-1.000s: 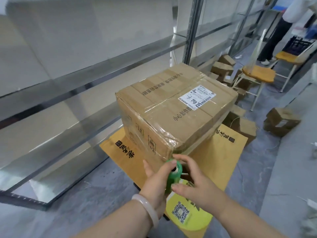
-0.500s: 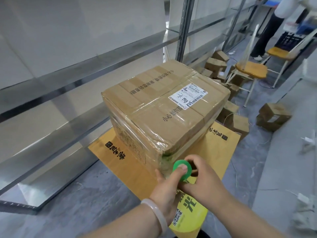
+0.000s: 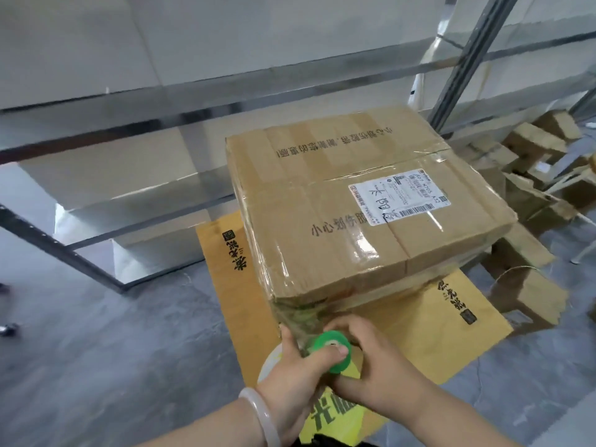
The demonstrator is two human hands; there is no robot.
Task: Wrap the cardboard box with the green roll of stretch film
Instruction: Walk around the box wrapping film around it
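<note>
Green plastic shows between the two hands: the green roll of stretch film [image 3: 329, 349] is held at the near bottom corner of the cardboard box [image 3: 361, 201], standing roughly upright with its open core end facing up. The left hand [image 3: 292, 372] comes in from below, a pale bangle [image 3: 258, 414] on its wrist, its thumb lying across the roll's top rim and its fingers curled round the near side. The right hand [image 3: 377, 359] reaches in from the right, fingers bent and closed against the far side of the roll, so both hands clamp it between them. Clear film stretches from the roll onto the box's corner, where it bunches and wrinkles.

The box sits on a flattened yellow-brown carton [image 3: 429, 321] printed with black Chinese characters and a small square code. Its top carries a white shipping label [image 3: 398, 198] with barcodes, handwritten characters, and the print "N705" and "A32". Printed along the top, "小心划伤" is readable; the far line is upside down.
</note>
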